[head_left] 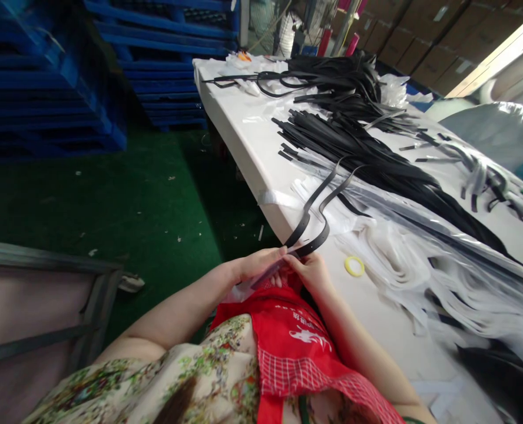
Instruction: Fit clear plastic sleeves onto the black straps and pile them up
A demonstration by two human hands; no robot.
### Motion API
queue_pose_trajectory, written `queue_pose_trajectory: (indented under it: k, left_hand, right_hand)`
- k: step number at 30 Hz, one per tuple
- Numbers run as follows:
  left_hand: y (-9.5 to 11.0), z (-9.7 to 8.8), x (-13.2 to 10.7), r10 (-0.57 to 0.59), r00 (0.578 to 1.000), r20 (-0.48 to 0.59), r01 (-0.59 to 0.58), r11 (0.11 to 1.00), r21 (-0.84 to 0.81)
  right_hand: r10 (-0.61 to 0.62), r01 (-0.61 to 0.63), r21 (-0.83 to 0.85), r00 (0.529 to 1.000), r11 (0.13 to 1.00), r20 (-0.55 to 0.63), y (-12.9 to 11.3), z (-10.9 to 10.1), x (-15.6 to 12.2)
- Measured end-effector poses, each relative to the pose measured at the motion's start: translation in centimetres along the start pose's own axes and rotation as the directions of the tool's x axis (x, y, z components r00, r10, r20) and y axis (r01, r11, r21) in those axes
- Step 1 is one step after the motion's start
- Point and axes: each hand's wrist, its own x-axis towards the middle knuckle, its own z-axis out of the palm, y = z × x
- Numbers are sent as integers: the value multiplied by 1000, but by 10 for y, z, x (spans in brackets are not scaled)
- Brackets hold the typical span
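Close to the red apron, my two hands are together at the table's near edge. Two flat black strips with small holes run from my fingers up over the white table, bending on the way. My left hand is closed in a pinch on a clear plastic sleeve, right where the strips' near ends come in. My right hand is closed around the black strips beside it. Exactly how far the strip ends reach into the plastic is hidden by my fingers.
Bundles of black strips lie along the white table. Nearer are folded white plastic sleeves and a yellow tape ring. Blue pallets stand beyond the green floor. A metal-framed panel is at left.
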Motion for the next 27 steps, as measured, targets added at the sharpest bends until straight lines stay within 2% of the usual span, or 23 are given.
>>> queue_pose_trajectory:
  k: [4,6,7,9,10,11,12,13,15,17,18,20,23,24,25,27]
  left_hand:
    - [3,3,-8,-36,999,28,28,973,231]
    - [7,1,-13,-95,990,105,67,968,243]
    - [9,2,-15,-117,981,152,81,971,226]
    - [12,3,-15,-141,965,219,99,977,191]
    - [12,5,-13,-150,961,232,108,977,183]
    - [11,6,-11,-153,961,230,114,978,175]
    - [10,7,-9,-150,965,214,118,981,156]
    - [8,8,-6,-138,973,187,116,986,121]
    - [4,9,-2,-96,989,115,94,995,25]
    - [1,7,0,-51,997,49,53,998,-42]
    - [1,6,-1,-38,998,40,40,998,-50]
    - [1,4,-4,-33,998,59,33,999,-1]
    - [4,2,-8,-71,993,99,58,990,126]
    - [5,2,-9,-73,993,93,59,989,138]
    - [6,3,-8,-68,994,85,57,990,128]
    - [8,2,-3,-39,998,52,35,997,72]
  right_hand:
    - [54,-52,27,995,998,-84,-1,-7,4]
    - [91,-69,228,992,971,-89,-5,-13,10]
    - [114,-89,380,992,921,-45,-7,-15,14]
    - [139,-180,656,984,733,116,-10,-15,23]
    - [135,-220,739,975,637,174,-12,-11,27]
    - [131,-231,788,973,571,190,-14,-6,29]
    - [127,-199,813,980,547,155,-15,0,30]
    - [118,-137,814,989,565,85,-17,7,29]
    - [71,-16,731,996,682,-44,-18,22,25]
    - [10,14,605,999,796,-37,-19,31,22]
    - [-5,2,574,1000,819,3,-20,30,24]
    - [0,-31,626,999,779,49,-26,20,35]
    - [31,28,777,998,629,-61,-43,-8,61]
    - [31,60,788,994,613,-100,-49,-14,68]
    - [21,88,779,991,620,-129,-53,-16,73]
    - [-16,109,733,991,672,-132,-53,-7,76]
